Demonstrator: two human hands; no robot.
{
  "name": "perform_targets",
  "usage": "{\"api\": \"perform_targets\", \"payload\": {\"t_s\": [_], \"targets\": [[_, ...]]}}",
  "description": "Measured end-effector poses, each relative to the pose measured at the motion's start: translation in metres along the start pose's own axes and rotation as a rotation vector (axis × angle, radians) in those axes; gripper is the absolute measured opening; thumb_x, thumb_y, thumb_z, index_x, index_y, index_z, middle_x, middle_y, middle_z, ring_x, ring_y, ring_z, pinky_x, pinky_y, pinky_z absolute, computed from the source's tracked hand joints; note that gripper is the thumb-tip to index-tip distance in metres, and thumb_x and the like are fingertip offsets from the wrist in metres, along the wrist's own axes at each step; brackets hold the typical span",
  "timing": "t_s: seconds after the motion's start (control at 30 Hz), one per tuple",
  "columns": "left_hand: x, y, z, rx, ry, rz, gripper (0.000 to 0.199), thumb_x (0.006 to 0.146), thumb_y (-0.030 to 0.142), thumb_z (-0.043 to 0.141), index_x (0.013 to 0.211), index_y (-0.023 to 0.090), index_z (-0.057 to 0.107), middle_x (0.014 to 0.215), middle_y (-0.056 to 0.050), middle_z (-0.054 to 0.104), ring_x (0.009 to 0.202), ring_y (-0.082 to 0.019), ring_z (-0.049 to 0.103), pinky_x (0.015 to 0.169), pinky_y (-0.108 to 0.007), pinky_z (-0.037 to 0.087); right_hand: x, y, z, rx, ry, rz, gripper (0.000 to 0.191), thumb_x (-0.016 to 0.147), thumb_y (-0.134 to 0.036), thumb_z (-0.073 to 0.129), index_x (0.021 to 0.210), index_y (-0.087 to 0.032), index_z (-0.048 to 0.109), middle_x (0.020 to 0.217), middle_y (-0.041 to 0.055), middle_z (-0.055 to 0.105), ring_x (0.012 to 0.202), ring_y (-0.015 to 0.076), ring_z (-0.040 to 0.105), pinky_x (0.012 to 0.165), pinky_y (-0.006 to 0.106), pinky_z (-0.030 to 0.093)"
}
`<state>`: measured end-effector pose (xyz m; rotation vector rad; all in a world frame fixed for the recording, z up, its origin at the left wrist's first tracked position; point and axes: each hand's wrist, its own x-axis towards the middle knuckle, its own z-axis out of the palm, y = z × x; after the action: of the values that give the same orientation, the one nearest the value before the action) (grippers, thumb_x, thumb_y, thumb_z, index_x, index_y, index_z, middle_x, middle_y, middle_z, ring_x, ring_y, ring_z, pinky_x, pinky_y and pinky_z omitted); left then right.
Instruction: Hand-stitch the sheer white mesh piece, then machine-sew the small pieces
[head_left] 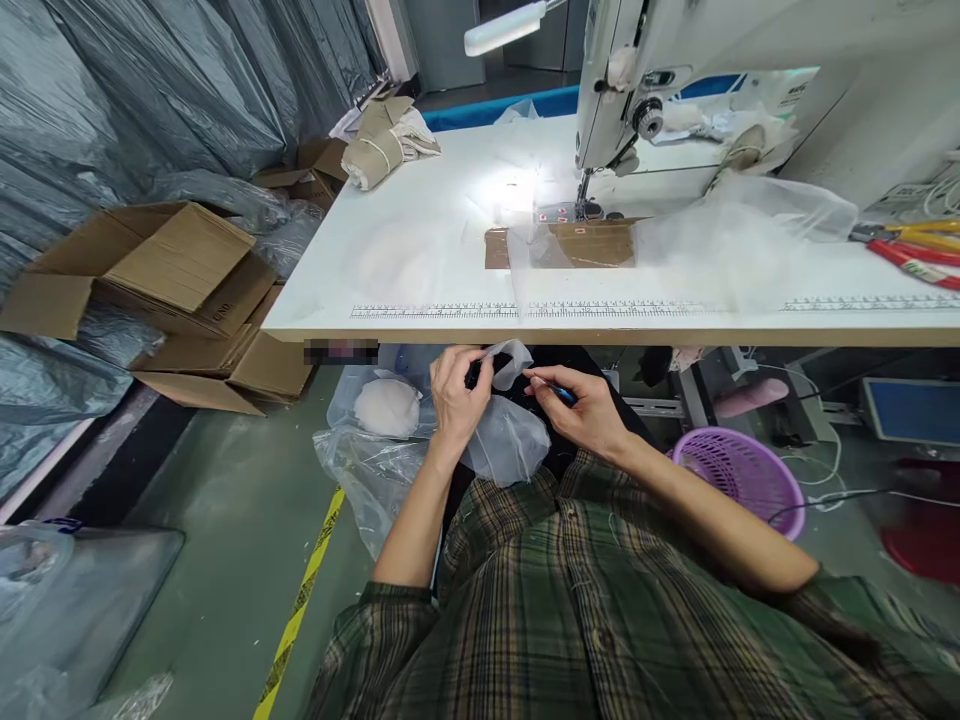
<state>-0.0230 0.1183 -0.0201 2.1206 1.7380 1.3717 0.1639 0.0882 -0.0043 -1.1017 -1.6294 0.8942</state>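
Note:
Over my lap, in front of the table edge, both hands work on a piece of sheer white fabric. My left hand pinches the fabric's upper part between thumb and fingers. My right hand is closed round a slim blue tool, whose kind I cannot make out; its tip end is close to the raised fold of fabric. A rounded white bundle lies in a clear plastic bag to the left of my left hand.
The white table carries a sewing machine, sheer fabric, a rolled cloth bundle and red-handled pliers. A purple basket stands below right. Cardboard boxes are at left.

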Motion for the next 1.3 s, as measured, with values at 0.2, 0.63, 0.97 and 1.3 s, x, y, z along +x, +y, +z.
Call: {"api": "perform_targets", "payload": {"t_s": [0.2, 0.63, 0.97, 1.3], "targets": [[-0.018, 0.019, -0.032, 0.002, -0.202, 0.221, 0.013, 0.091, 0.026, 0.059, 0.090, 0.026, 0.072, 0.087, -0.006, 0.075, 0.078, -0.021, 0.068, 0.101, -0.048, 0.038, 0.016, -0.022, 0.015, 0.102, 0.002, 0.161, 0.035, 0.083, -0.049, 0.066, 0.082, -0.015, 0.074, 0.071, 0.0044, 0.070, 0.058, 0.0147, 0.059, 0.053, 0.026, 0.046], [-0.020, 0.029, -0.059, -0.605, -0.532, 0.029, 0.046, 0.087, 0.058, 0.056, 0.108, 0.019, 0.070, 0.124, -0.014, 0.063, 0.115, -0.029, 0.058, 0.101, -0.045, 0.043, -0.035, -0.038, -0.007, 0.202, -0.369, 0.093, 0.014, 0.085, -0.026, 0.061, 0.084, -0.016, 0.071, 0.071, -0.0004, 0.063, 0.064, 0.0103, 0.052, 0.061, 0.023, 0.042], [-0.038, 0.034, -0.045, -0.944, -0.623, -0.767, 0.036, 0.068, 0.036, 0.085, 0.087, 0.016, 0.062, 0.068, 0.002, 0.063, 0.055, -0.008, 0.053, 0.054, -0.019, 0.041, -0.031, -0.011, -0.018, 0.138, -0.330, 0.210, 0.033, 0.092, -0.046, 0.057, 0.081, -0.016, 0.064, 0.071, -0.0003, 0.059, 0.062, 0.0112, 0.049, 0.060, 0.024, 0.040], [-0.041, 0.032, -0.053, -0.909, -0.533, -0.739, 0.030, 0.071, 0.037, 0.082, 0.087, 0.013, 0.076, 0.068, -0.002, 0.069, 0.053, -0.007, 0.049, 0.051, -0.019, 0.038, 0.001, -0.008, 0.004, -0.055, -0.448, 0.148, 0.062, 0.097, -0.063, 0.033, 0.085, -0.014, 0.068, 0.053, -0.0043, 0.042, 0.052, 0.0103, 0.037, 0.054, 0.026, 0.027]]}}
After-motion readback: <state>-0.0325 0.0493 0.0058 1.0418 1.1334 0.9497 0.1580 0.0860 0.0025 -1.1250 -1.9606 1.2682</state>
